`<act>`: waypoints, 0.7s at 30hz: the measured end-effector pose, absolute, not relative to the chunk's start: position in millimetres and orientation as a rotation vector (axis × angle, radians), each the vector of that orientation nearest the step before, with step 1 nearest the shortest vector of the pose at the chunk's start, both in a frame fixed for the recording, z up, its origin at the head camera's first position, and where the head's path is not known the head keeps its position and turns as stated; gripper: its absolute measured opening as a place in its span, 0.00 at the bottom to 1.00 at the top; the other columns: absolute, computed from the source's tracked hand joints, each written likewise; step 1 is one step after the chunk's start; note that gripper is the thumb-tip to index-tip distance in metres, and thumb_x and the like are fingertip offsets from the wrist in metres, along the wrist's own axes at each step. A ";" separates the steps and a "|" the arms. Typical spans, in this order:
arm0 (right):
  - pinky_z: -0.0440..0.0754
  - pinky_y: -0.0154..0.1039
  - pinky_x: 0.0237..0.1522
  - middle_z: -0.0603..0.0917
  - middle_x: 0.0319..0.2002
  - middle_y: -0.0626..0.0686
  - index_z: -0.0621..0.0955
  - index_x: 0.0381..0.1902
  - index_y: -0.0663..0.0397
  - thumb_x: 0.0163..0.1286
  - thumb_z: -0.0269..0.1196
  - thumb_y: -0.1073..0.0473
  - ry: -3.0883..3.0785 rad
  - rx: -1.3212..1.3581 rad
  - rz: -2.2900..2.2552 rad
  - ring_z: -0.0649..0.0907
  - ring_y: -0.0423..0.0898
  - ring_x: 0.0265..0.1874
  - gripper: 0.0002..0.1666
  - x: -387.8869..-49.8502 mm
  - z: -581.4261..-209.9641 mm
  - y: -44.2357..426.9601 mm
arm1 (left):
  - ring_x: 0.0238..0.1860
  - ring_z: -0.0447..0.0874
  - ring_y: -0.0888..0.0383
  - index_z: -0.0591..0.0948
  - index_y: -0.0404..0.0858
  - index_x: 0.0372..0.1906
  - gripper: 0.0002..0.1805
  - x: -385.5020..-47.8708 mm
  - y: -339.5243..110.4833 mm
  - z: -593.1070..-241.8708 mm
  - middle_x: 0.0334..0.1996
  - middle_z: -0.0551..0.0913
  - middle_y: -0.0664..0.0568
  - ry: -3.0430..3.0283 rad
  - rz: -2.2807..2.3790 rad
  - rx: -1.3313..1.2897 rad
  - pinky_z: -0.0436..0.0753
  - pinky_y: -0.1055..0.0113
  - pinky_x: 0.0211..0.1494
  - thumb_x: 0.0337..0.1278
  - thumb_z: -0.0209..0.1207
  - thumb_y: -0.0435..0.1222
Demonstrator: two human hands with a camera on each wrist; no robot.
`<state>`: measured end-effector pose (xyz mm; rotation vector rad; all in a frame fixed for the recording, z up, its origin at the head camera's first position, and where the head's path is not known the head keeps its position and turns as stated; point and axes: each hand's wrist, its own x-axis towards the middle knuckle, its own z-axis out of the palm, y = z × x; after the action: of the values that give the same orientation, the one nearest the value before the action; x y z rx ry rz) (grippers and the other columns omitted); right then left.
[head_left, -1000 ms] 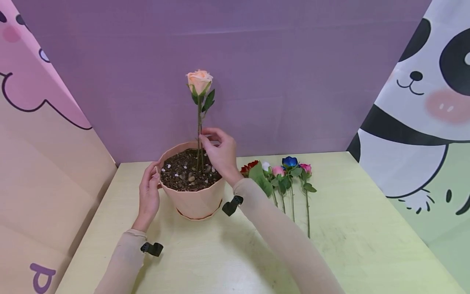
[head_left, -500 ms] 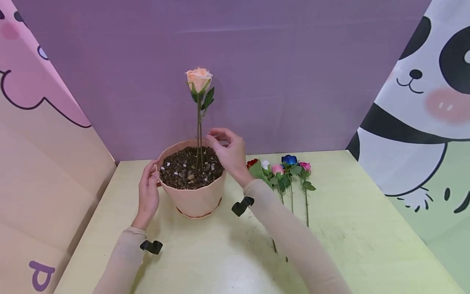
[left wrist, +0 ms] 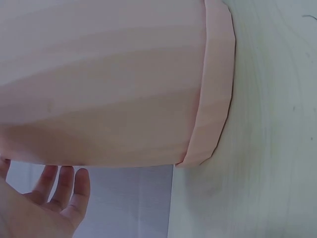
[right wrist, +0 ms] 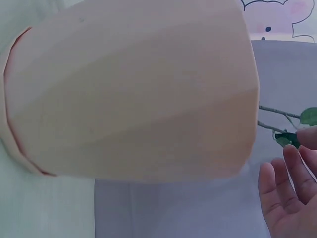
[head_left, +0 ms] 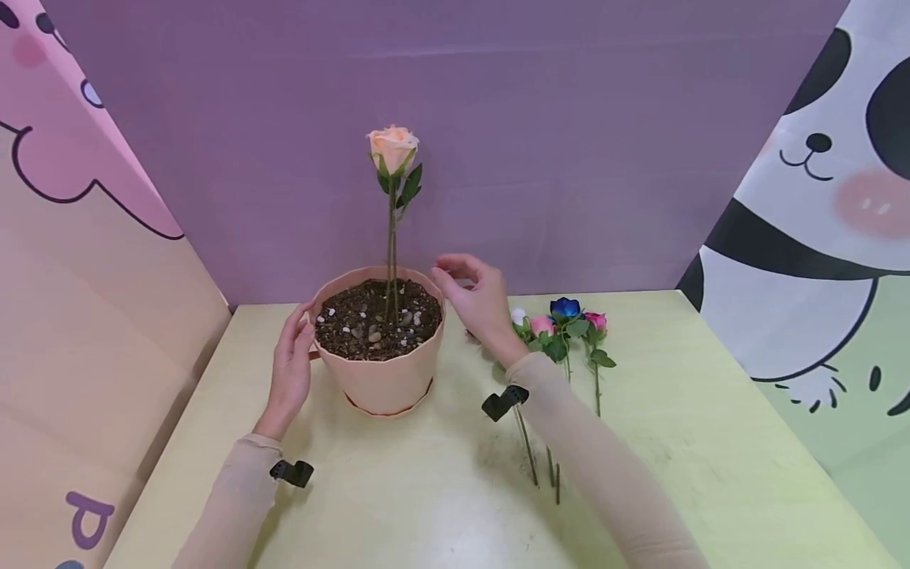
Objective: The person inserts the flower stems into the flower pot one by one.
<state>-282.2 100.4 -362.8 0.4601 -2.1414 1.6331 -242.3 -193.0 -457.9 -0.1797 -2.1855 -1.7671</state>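
Note:
A peach rose (head_left: 393, 148) stands upright in the dark, pebbly soil (head_left: 348, 312) of a light pink flowerpot (head_left: 384, 383). Two stems run down side by side below its bloom. My left hand (head_left: 290, 363) touches the pot's left side near the rim, its fingertips against the outer wall in the left wrist view. Just off the pot's right rim, my right hand (head_left: 479, 304) holds nothing, its fingers loosely bent. The right wrist view has that hand (right wrist: 292, 198) beyond the rim, near the green leaves (right wrist: 309, 117) on the stems.
Several artificial flowers lie on the table right of the pot, among them a blue rose (head_left: 565, 307) and a pink rose (head_left: 542, 325), partly behind my right arm. A saucer (left wrist: 218, 84) sits under the pot. A purple backdrop (head_left: 569, 158) rises behind the table.
My right hand has let go of the rose's stem and moved right, away from the pot. The rose stays standing in the soil. My left hand keeps its place on the pot.

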 end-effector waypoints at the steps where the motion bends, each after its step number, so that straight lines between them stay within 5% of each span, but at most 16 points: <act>1: 0.82 0.31 0.43 0.92 0.50 0.57 0.89 0.53 0.57 0.74 0.70 0.58 -2.154 0.456 1.623 0.89 0.52 0.46 0.13 -281.3 -362.8 103.7 | 0.74 0.69 0.42 0.62 0.44 0.84 0.28 -242.3 -192.9 -457.2 0.79 0.66 0.40 -2.193 -1.766 -0.187 0.76 0.73 0.56 0.88 0.38 0.44; 11: 0.84 0.27 0.40 0.91 0.51 0.58 0.88 0.56 0.57 0.76 0.67 0.57 -2.250 0.426 1.573 0.88 0.52 0.48 0.15 -274.9 -368.2 138.1 | 0.53 0.79 0.69 0.60 0.45 0.85 0.29 -241.3 -189.7 -454.0 0.64 0.72 0.39 -2.174 -1.804 -0.214 0.79 0.77 0.53 0.86 0.43 0.41; 21: 0.84 0.30 0.43 0.91 0.53 0.57 0.88 0.57 0.54 0.77 0.67 0.53 -2.294 0.354 1.575 0.86 0.41 0.45 0.17 -267.3 -382.8 178.2 | 0.52 0.75 0.68 0.59 0.46 0.85 0.29 -241.1 -189.3 -455.7 0.63 0.71 0.39 -2.185 -1.769 -0.195 0.77 0.75 0.53 0.86 0.41 0.40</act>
<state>-267.3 178.2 -382.8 0.3539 -2.2938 1.5747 -241.1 -189.3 -455.7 -0.1951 -2.1853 -1.7685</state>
